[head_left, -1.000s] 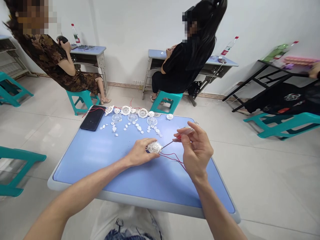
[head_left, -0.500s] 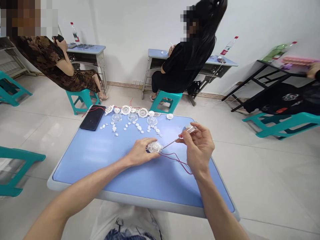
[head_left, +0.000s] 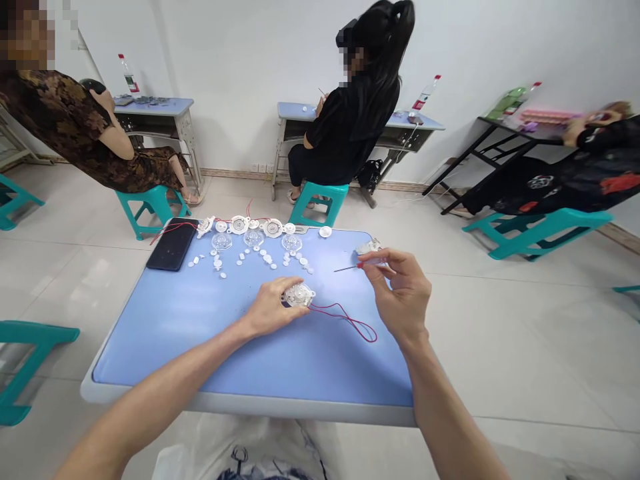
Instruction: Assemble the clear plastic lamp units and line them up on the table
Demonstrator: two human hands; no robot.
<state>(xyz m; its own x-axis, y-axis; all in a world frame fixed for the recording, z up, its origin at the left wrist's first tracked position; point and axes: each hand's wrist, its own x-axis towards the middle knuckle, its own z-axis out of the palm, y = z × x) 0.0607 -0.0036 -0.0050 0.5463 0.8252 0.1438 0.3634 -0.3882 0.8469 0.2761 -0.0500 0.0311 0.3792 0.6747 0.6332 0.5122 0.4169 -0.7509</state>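
Note:
My left hand [head_left: 273,308] is closed around a round, white and clear plastic gear housing [head_left: 299,295] on the blue desk. Red wires [head_left: 350,320] trail from the housing to the right in a loop. My right hand [head_left: 403,287] pinches a thin screwdriver [head_left: 346,269] near its red collar. Its metal tip points left, up and right of the housing and apart from it. Just beyond the right fingers, at the desk's far right corner, lies a whitish clump of small parts [head_left: 367,248], partly hidden by the hand.
Along the desk's [head_left: 240,360] far edge lie several white wired housings [head_left: 239,225], clear covers [head_left: 253,239] and small white gears [head_left: 267,259]. A black phone [head_left: 173,245] lies at the far left. Beyond are people seated on green stools [head_left: 320,203] at other desks [head_left: 187,110].
The screwdriver has swung away from the housing, its tip now up and to the right of it. My left hand still grips the housing. The whole view has shifted slightly.

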